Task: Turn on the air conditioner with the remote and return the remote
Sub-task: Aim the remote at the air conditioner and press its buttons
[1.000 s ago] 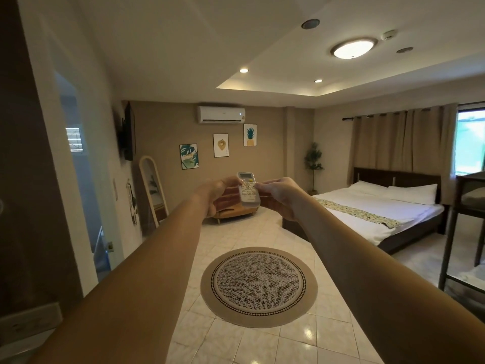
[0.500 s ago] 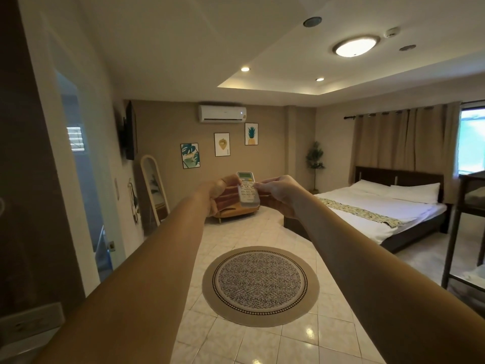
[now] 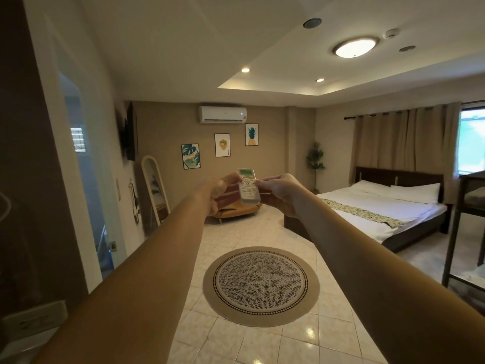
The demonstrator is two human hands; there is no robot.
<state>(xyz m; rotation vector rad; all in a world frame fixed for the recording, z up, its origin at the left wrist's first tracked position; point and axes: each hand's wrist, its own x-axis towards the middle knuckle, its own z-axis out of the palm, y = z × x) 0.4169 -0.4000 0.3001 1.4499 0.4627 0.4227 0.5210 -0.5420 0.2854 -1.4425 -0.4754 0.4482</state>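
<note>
A white remote with a small green screen stands upright at arm's length in the middle of the view. My left hand grips it from the left and behind. My right hand touches its right edge, with a fingertip on the upper buttons. The white air conditioner hangs high on the far brown wall, above the remote and slightly left. Its flap looks shut.
A round patterned rug lies on the tiled floor below my arms. A bed stands at the right, a dark metal frame at the far right. An orange seat and a leaning mirror sit by the far wall.
Both hands hold the remote in nearly the same pose. The view has shifted a little; the remote sits slightly higher against the far wall.
</note>
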